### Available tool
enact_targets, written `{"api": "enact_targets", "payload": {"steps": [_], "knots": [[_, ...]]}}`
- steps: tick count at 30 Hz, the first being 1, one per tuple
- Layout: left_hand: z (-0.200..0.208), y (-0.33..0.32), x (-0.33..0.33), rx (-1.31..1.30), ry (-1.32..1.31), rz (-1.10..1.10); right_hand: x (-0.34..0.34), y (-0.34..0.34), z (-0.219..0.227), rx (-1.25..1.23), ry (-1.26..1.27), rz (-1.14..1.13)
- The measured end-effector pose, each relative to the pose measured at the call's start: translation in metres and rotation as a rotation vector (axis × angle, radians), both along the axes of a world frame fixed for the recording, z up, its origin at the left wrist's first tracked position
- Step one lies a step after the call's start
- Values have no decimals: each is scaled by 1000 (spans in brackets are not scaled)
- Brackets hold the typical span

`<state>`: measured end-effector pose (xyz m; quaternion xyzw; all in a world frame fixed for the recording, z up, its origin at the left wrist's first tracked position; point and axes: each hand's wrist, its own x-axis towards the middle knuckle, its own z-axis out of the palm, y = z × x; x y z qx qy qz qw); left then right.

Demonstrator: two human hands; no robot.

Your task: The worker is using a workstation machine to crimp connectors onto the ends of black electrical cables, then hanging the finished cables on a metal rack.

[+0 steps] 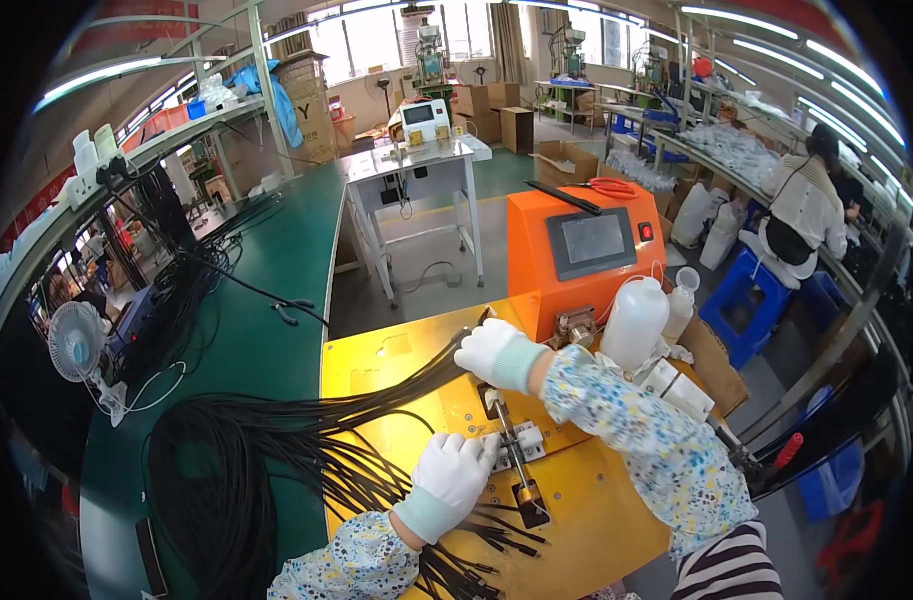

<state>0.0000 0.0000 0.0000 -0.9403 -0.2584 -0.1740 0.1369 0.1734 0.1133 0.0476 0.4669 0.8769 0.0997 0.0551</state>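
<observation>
Head view: gripping cables (431, 377) beyond clamp (516, 450) with right hand (496, 355). Cannot tell grip of left hand (448, 476) at clamp. Could snag cables through tangling.

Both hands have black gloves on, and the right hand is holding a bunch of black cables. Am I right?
Not quite: the gloves are white, as the head view shows. The right hand is indeed holding a bunch of black cables.

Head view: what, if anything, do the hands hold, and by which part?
The right hand seems to hold black cables near their far ends; whether the left hand holds anything cannot be told.
</observation>
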Motion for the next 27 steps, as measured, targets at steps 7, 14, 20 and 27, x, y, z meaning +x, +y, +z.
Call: {"api": "enact_targets", "payload": {"steps": [7, 14, 20, 27], "knots": [[1, -2, 0, -14, -23, -8, -10, 18, -2, -89, -167, 4], [-2, 5, -8, -24, -33, -14, 10, -48, 39, 415, 261, 267], [4, 7, -6, -127, -81, 28, 11, -89, 39, 533, 397, 266], [9, 11, -5, -158, -231, 23, 14, -86, 29, 566, 438, 198]]}}
